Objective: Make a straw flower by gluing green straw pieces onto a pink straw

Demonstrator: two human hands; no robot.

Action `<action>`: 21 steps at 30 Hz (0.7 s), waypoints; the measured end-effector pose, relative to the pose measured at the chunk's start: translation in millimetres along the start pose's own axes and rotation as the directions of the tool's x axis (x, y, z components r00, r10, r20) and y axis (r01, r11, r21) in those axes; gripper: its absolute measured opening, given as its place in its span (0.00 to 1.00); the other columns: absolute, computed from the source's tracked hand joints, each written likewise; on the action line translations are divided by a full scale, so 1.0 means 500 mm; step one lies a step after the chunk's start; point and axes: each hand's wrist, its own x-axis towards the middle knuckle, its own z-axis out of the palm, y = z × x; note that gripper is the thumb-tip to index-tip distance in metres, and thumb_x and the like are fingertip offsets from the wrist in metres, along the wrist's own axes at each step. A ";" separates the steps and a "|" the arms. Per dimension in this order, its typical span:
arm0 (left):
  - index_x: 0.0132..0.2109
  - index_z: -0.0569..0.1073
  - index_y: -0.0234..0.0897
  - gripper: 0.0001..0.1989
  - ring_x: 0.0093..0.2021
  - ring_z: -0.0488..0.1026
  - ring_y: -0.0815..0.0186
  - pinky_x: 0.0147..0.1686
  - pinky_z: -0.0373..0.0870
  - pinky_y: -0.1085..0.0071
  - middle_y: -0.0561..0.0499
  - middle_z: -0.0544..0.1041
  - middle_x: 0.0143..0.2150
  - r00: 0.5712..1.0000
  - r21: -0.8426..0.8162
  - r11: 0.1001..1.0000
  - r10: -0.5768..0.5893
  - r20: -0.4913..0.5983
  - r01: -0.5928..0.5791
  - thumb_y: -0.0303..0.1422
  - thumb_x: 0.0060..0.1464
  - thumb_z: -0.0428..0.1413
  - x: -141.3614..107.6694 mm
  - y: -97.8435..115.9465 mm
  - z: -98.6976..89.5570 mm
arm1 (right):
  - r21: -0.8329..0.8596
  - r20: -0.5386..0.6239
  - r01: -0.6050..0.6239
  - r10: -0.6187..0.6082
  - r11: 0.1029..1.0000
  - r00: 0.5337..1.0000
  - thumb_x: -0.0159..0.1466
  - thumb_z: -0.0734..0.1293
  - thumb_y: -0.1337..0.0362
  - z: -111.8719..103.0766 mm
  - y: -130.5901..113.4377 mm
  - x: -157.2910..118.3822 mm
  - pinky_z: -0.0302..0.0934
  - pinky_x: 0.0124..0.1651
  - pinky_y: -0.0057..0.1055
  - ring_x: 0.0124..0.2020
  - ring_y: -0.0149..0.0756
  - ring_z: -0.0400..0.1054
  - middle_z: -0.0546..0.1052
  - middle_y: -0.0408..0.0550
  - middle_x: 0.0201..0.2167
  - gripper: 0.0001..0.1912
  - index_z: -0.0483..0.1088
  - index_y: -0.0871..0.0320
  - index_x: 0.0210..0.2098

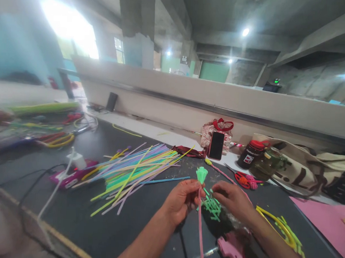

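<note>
Green tuft (201,174) on pink stem (200,224), above dark table (97,233): left hand (182,197) pinches tuft's base; right hand (233,197) beside cut green pieces (213,209), grip unclear; advise base firm, tips level

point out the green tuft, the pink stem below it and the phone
Green tuft (201,175): head view, on the middle of its fanned strips.
Pink stem (200,226): head view, on its bare length below the fingers.
Phone (216,145): head view, on its dark screen.
</note>
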 end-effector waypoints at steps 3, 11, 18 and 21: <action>0.29 0.70 0.30 0.07 0.14 0.63 0.79 0.12 0.52 0.85 0.53 0.71 0.19 0.999 0.008 1.000 -0.010 0.036 0.010 0.31 0.41 0.57 0.003 -0.006 -0.001 | 0.365 -0.115 -0.088 0.139 0.927 0.984 0.57 0.61 0.63 -0.016 -0.041 -0.001 0.57 0.23 0.23 0.23 0.28 0.62 0.68 0.40 0.23 0.06 0.65 0.58 0.33; 0.30 0.70 0.30 0.08 0.14 0.63 0.80 0.12 0.52 0.85 0.55 0.70 0.20 0.999 -0.023 1.000 -0.013 0.052 0.014 0.31 0.42 0.56 0.005 -0.015 -0.002 | 0.753 -0.255 0.015 0.271 0.658 0.928 0.55 0.63 0.62 -0.023 -0.125 0.004 0.56 0.20 0.24 0.21 0.29 0.64 0.72 0.44 0.24 0.07 0.66 0.58 0.32; 0.30 0.70 0.30 0.07 0.14 0.63 0.79 0.11 0.52 0.84 0.55 0.68 0.19 0.998 -0.060 0.998 -0.006 0.070 0.010 0.30 0.42 0.56 0.006 -0.017 -0.001 | 0.744 -0.276 -0.016 0.329 0.668 0.903 0.50 0.67 0.62 -0.018 -0.122 0.010 0.52 0.17 0.23 0.15 0.26 0.58 0.68 0.39 0.16 0.08 0.69 0.59 0.28; 0.29 0.70 0.30 0.06 0.14 0.62 0.79 0.11 0.51 0.85 0.54 0.69 0.19 0.999 -0.074 0.997 -0.006 0.049 0.010 0.29 0.42 0.56 0.005 -0.017 0.001 | 0.733 -0.248 -0.057 0.345 0.678 0.905 0.50 0.67 0.62 -0.016 -0.121 0.010 0.50 0.17 0.23 0.15 0.25 0.57 0.67 0.38 0.15 0.07 0.68 0.58 0.26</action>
